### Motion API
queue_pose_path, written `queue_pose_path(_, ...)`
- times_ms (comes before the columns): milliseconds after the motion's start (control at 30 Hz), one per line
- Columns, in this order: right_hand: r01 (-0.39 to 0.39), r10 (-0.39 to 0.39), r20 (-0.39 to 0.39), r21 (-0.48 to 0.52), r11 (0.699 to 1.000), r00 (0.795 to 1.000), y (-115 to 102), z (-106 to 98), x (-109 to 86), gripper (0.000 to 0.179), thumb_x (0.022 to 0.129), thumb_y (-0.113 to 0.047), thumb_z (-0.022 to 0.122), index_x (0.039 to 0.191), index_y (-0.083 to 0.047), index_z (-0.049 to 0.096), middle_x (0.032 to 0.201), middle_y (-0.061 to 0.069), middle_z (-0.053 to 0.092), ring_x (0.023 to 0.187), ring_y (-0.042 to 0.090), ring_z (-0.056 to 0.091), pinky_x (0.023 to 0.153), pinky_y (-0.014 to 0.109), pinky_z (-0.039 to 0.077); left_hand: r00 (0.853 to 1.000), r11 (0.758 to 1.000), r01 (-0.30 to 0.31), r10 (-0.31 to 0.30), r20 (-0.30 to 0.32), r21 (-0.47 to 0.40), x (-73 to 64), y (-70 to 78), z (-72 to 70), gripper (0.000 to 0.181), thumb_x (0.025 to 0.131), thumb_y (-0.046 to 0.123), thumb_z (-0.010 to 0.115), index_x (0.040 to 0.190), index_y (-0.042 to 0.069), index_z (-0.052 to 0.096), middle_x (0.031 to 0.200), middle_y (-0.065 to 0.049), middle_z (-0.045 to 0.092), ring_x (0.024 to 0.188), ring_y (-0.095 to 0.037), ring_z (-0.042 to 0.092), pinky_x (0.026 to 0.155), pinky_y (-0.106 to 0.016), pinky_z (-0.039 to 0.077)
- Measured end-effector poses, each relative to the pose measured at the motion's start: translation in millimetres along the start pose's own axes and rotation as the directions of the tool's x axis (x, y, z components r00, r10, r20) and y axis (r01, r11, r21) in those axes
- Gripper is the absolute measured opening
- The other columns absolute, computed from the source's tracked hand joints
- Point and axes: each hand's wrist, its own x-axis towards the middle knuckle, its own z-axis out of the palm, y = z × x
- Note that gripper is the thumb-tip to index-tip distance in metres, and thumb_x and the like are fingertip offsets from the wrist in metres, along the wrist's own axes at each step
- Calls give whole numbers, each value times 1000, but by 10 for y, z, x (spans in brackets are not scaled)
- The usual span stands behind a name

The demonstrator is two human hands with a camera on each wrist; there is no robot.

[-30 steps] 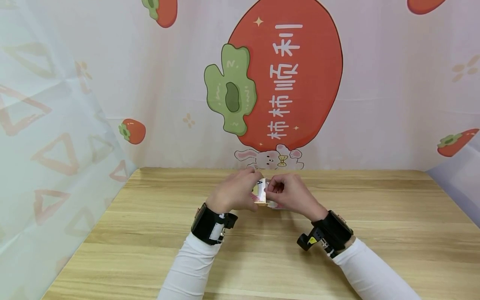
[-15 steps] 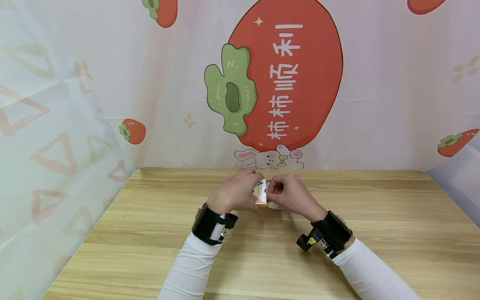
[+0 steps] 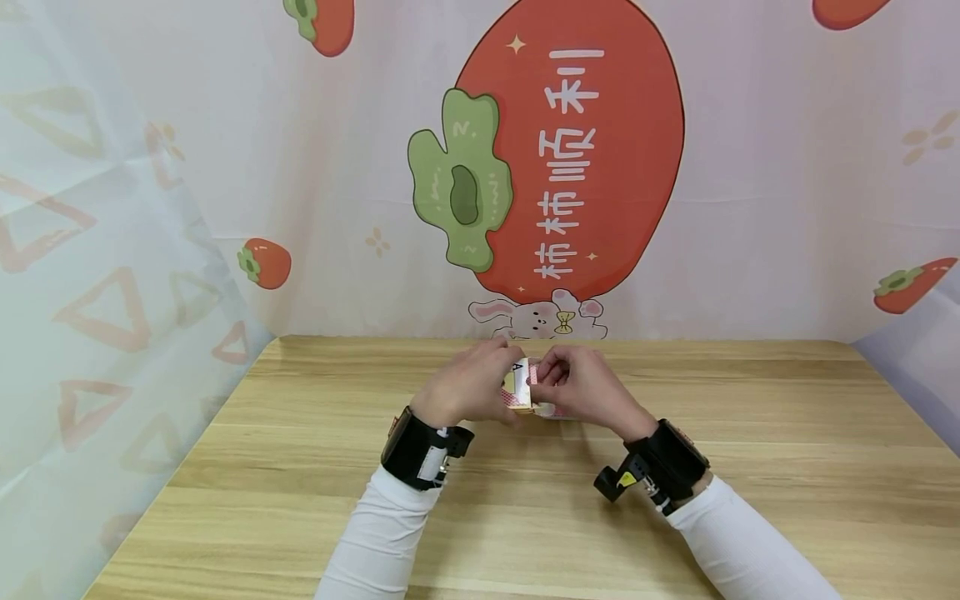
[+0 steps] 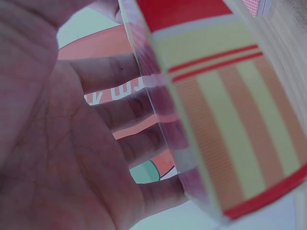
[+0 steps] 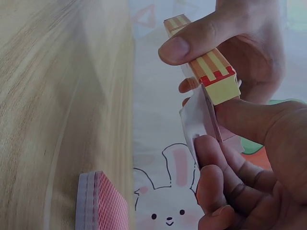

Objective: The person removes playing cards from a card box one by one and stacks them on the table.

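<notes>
My left hand [image 3: 472, 383] grips a card box [image 3: 521, 383] with a letter A on its face, thumb on one side and fingers on the other. Its striped orange and yellow side [image 4: 235, 120] fills much of the left wrist view. At the box's end, my right hand [image 3: 585, 385] pinches a thin bunch of playing cards [image 5: 213, 115] between thumb and fingers. A white sheet [image 5: 192, 115] stands against them, flap or card I cannot tell. The cards touch the box end; how far they reach inside is hidden.
A stack of red-patterned playing cards [image 5: 111, 206] is on the wooden table [image 3: 300, 500], mostly hidden behind the right hand in the head view. A printed cloth [image 3: 337, 167] hangs along the table's back edge.
Both hands stay almost in place. A red-patterned strip now shows between the box and the right fingers, and the right fingers have shifted slightly.
</notes>
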Motion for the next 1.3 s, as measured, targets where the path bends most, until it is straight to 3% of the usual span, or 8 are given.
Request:
queue_pose_path(333, -79, 77, 28, 112, 991, 997, -9, -19, 1, 44, 71, -28, 77, 102, -8, 53, 72, 1, 63, 68, 16, 61, 62, 32, 46, 1000, 1000, 19, -19, 5, 4, -3, -35, -22, 67, 57, 32, 81, 115, 12, 54, 102, 2, 49, 90, -12, 46, 77, -25, 40)
queue_pose_path(500, -81, 76, 43, 129, 988, 996, -5, -36, 4, 48, 71, -29, 76, 106, -7, 52, 72, 2, 64, 68, 17, 61, 63, 33, 46, 1000, 1000, 23, -23, -2, -3, -6, -53, -27, 67, 57, 31, 81, 115, 12, 54, 103, 2, 49, 90, -12, 46, 77, -26, 40)
queue_pose_path(767, -72, 63, 53, 195, 978, 997, 14, -110, 0, 45, 74, -23, 75, 108, -7, 51, 76, 6, 63, 75, 33, 60, 62, 33, 46, 999, 999, 38, -38, -15, -21, -20, -83, -48, 67, 55, 28, 81, 114, 12, 54, 100, 2, 49, 86, -12, 47, 73, -25, 40)
queue_pose_path(1300, -101, 90, 65, 195, 976, 994, 39, -268, -3, 40, 80, -27, 69, 110, -8, 51, 76, 8, 63, 75, 32, 59, 70, 41, 47, 998, 998, 57, -58, -33, -40, -49, -170, -105, 67, 56, 27, 80, 116, 14, 53, 96, 3, 49, 83, -12, 47, 71, -25, 40)
